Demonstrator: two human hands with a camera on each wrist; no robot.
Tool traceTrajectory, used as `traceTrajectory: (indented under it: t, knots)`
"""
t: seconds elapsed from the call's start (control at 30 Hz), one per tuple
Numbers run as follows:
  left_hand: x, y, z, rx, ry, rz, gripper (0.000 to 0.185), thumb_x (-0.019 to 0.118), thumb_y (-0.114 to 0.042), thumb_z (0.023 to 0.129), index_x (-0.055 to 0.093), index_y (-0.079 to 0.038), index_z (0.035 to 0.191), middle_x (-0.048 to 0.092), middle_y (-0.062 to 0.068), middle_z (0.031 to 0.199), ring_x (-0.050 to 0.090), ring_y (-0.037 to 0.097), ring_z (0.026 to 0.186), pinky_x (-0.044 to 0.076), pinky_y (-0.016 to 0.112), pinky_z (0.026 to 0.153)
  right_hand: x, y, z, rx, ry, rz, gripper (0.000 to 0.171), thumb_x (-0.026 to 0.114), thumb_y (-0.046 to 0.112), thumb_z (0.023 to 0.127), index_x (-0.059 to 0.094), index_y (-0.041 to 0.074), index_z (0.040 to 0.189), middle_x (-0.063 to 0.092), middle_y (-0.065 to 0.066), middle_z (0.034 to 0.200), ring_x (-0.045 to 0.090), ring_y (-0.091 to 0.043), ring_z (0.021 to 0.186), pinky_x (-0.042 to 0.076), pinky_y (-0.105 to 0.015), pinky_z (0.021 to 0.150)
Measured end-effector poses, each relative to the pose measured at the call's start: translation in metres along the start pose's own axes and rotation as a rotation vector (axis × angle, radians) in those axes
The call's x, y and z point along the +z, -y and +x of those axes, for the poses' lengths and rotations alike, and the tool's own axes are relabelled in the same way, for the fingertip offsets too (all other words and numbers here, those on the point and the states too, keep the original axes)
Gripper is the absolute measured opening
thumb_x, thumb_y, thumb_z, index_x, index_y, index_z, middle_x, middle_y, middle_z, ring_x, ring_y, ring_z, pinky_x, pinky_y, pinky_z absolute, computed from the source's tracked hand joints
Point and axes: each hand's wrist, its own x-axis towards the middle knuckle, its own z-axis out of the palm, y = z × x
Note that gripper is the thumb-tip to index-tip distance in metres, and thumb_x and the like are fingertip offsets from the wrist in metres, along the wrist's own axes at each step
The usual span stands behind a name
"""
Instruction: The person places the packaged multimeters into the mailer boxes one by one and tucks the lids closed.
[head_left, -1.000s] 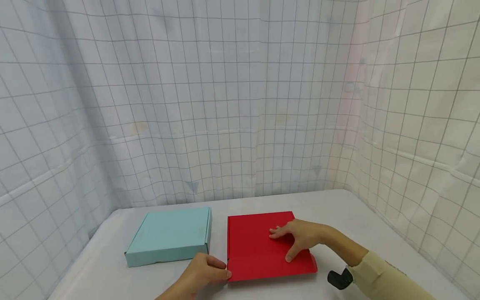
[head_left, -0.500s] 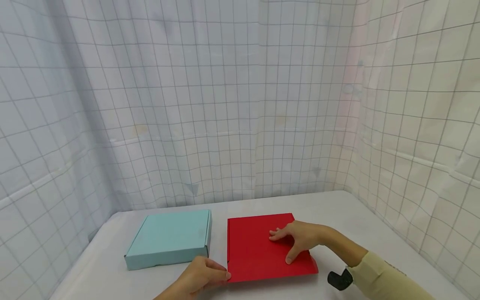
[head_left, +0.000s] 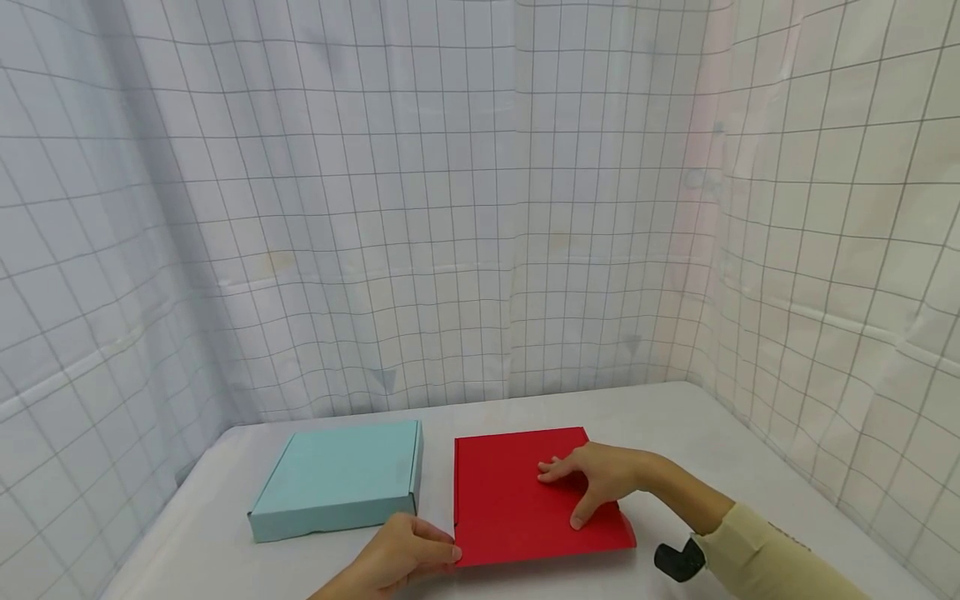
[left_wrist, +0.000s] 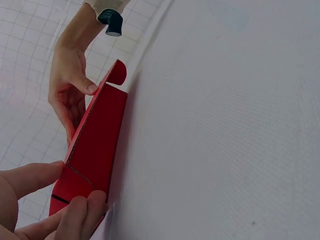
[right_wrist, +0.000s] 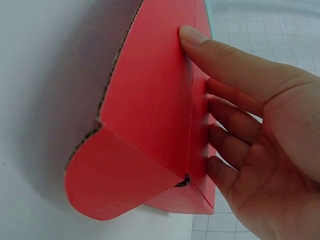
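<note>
A flat red cardboard box (head_left: 525,496) lies on the white table (head_left: 660,425), lid closed. My left hand (head_left: 408,554) pinches its near left corner (left_wrist: 75,187) between thumb and fingers. My right hand (head_left: 592,479) rests on the lid's right side, fingers spread flat on top and thumb (right_wrist: 200,40) against the front edge. A rounded tab (right_wrist: 115,185) sticks out at the box's near right corner. Left of the red box sits a light blue cardboard box (head_left: 341,475), closed and untouched.
White gridded sheets (head_left: 450,208) wall the table at the back, left and right. A black wrist-mounted device (head_left: 678,560) sits on my right forearm beside a cream sleeve (head_left: 765,558). Bare table surface shows behind and to the right of the boxes.
Almost nothing has moved. Both hands stay on the red box, and the view has shifted very slightly.
</note>
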Motion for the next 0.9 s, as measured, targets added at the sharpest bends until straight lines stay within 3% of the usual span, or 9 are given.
traceTrajectory:
  t: [0.17, 0.4, 0.53, 0.67, 0.9]
  knots:
    - [0.0014, -0.0004, -0.0003, -0.015, -0.014, 0.03, 0.028, 0.08, -0.008, 0.091, 0.07, 0.012, 0.107, 0.071, 0.011, 0.097, 0.069, 0.022, 0.087, 0.061, 0.037, 0.085, 0.0007, -0.0003, -0.0004, 0.0, 0.004, 0.007, 0.069, 0.088, 0.027, 0.083, 0.062, 0.021, 0.146, 0.054, 0.016, 0.147, 0.041, -0.021, 0.146, 0.045, -0.035, 0.109]
    - [0.0013, 0.002, -0.0028, 0.002, 0.032, -0.059, 0.023, 0.076, -0.001, 0.092, 0.069, 0.016, 0.107, 0.073, 0.013, 0.097, 0.071, 0.021, 0.087, 0.06, 0.036, 0.085, 0.0008, -0.0008, -0.0011, 0.002, 0.003, 0.006, 0.069, 0.088, 0.027, 0.083, 0.062, 0.021, 0.146, 0.054, 0.016, 0.147, 0.041, -0.021, 0.146, 0.045, -0.035, 0.109]
    - [0.002, 0.0025, -0.0013, 0.009, 0.024, -0.067, 0.022, 0.076, 0.002, 0.091, 0.068, 0.016, 0.106, 0.072, 0.013, 0.097, 0.072, 0.02, 0.087, 0.06, 0.036, 0.085, 0.0011, -0.0007, -0.0012, 0.005, 0.0, 0.005, 0.069, 0.089, 0.027, 0.083, 0.062, 0.021, 0.147, 0.054, 0.017, 0.147, 0.041, -0.021, 0.146, 0.044, -0.035, 0.11]
    - [0.0027, 0.0024, 0.0009, 0.018, 0.005, -0.04, 0.021, 0.076, 0.003, 0.09, 0.066, 0.016, 0.105, 0.071, 0.014, 0.098, 0.072, 0.021, 0.087, 0.06, 0.038, 0.084, 0.0011, -0.0005, -0.001, 0.005, -0.001, 0.007, 0.069, 0.088, 0.027, 0.083, 0.061, 0.02, 0.147, 0.054, 0.017, 0.147, 0.04, -0.021, 0.146, 0.045, -0.034, 0.109]
    - [0.0032, -0.0002, 0.0049, 0.011, -0.049, 0.104, 0.024, 0.078, -0.002, 0.089, 0.068, 0.012, 0.106, 0.071, 0.009, 0.097, 0.068, 0.019, 0.085, 0.061, 0.037, 0.084, -0.001, -0.0003, -0.001, -0.014, -0.003, -0.013, 0.069, 0.088, 0.028, 0.084, 0.061, 0.018, 0.147, 0.055, 0.013, 0.148, 0.041, -0.023, 0.146, 0.045, -0.037, 0.109]
